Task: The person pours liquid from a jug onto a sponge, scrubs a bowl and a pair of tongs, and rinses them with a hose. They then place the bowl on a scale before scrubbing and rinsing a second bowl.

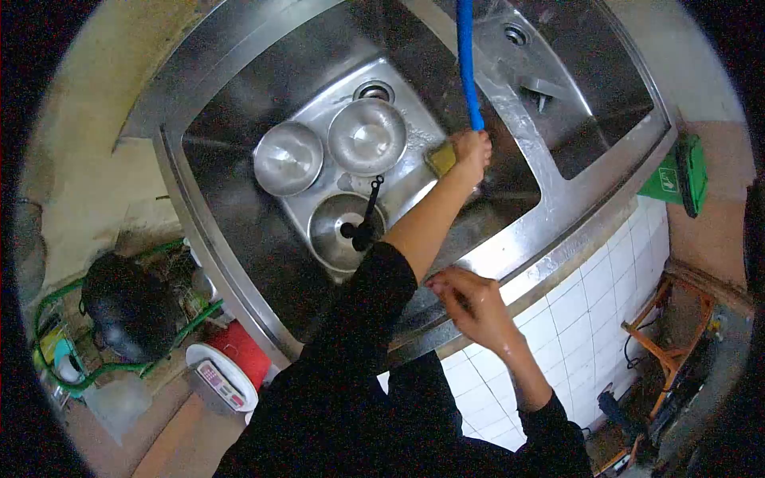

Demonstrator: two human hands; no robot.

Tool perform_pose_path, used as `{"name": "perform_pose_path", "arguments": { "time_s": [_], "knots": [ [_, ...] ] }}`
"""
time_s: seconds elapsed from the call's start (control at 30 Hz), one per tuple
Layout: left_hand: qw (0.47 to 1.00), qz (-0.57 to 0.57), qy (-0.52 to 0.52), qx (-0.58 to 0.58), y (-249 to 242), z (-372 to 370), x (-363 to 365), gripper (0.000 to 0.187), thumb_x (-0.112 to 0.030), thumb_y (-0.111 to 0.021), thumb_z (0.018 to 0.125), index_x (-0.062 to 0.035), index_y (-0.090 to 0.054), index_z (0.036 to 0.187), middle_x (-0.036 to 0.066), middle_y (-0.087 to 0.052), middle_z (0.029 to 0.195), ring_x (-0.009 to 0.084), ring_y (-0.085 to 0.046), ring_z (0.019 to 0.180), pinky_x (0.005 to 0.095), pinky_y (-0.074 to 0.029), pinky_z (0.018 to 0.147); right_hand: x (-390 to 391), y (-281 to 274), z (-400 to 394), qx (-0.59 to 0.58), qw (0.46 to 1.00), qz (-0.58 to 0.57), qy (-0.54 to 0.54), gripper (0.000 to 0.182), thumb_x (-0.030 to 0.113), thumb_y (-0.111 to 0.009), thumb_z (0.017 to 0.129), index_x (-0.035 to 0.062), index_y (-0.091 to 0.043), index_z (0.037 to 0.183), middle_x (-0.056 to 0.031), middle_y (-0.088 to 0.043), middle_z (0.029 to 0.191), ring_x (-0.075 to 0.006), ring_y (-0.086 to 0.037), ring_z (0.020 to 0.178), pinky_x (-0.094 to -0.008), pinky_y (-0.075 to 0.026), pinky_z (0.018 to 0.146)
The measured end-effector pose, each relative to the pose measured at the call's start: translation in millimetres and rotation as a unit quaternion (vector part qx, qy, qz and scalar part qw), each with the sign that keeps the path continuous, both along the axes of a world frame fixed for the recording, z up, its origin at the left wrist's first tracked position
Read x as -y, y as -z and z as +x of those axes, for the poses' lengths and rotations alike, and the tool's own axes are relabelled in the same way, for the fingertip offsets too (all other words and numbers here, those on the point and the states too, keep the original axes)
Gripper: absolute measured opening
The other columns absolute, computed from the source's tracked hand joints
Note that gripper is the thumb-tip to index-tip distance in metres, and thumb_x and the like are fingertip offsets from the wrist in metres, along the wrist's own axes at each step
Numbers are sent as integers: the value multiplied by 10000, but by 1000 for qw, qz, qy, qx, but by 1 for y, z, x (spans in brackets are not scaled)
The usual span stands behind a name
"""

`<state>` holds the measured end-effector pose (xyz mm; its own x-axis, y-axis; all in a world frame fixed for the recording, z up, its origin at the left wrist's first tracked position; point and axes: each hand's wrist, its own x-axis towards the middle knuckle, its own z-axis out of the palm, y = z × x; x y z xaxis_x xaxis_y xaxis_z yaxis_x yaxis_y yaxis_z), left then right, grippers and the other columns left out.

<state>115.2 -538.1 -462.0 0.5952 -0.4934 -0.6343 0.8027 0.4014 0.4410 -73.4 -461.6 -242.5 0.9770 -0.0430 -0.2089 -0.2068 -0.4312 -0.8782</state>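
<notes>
My left hand [472, 155] is closed around the lower end of a blue hose [468, 72] over the right side of the large sink basin [247, 111]. Beside its wrist, a yellow object [441, 158] lies partly hidden. My right hand [476, 305] is at the sink's front edge, fingers loosely bent and apart, with nothing seen in it; its fingertips come close to my left sleeve. Two round steel dishes [368, 137] [288, 158] sit in the basin. Nearer me is a third steel dish [325, 233], with a black, long-handled piece [368, 219] across it.
A smaller basin [613, 95] adjoins on the right. A green bin [677, 179] stands beyond the sink's right corner. At lower left are a red container [241, 350], a white device with buttons [221, 384] and a black rounded item [127, 307]. An orange metal frame [673, 342] is at right.
</notes>
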Motion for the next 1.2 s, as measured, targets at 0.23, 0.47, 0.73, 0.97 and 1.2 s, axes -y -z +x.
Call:
{"name": "perform_pose_path", "arguments": {
  "time_s": [0.23, 0.47, 0.73, 0.97, 1.2],
  "knots": [
    [843, 310, 309, 312, -36, 38, -66, 151, -216, -503, 762, -117, -533, 652, 46, -462, 486, 206, -480, 460, 355, -390, 450, -98, -2, -16, 64, 980, -18, -187, 243, 189, -627, 776, 23, -597, 950, -144, -566, 1012, -292, -614, 798, -365, -513, 716],
    [712, 324, 300, 546, -71, 45, -199, 167, -175, -562, 766, -58, -608, 876, 134, -637, 889, 281, -616, 851, 372, -479, 753, -167, 13, -26, 44, 947, -135, -289, 371, 322, -628, 767, 61, -557, 1021, -177, -499, 1061, -337, -601, 844, -412, -527, 650],
    [826, 215, -165, 495, -209, 32, -464, 100, -102, -556, 854, -24, -564, 915, 61, -597, 898, 141, -577, 828, 290, -462, 769, -209, -18, 110, -43, 977, 20, -208, 317, 118, -638, 742, 51, -566, 1043, -154, -553, 907, -257, -595, 742, -337, -492, 630],
    [693, 476, -472, 265, -134, -91, -722, 146, -152, -488, 889, -34, -571, 861, 20, -553, 742, 103, -482, 662, 236, -395, 597, -436, -11, 274, 116, 909, -50, -397, 326, 91, -644, 697, 75, -569, 1014, -160, -594, 910, -300, -606, 749, -356, -488, 676],
    [659, 658, -353, 89, -5, -307, -832, 63, -22, -518, 802, -22, -567, 762, 42, -572, 730, 110, -504, 639, 246, -424, 589, -612, 222, 375, 143, 727, -373, -558, 353, 179, -682, 604, 46, -608, 923, -180, -630, 876, -355, -609, 848, -440, -497, 751]
  ]
}}
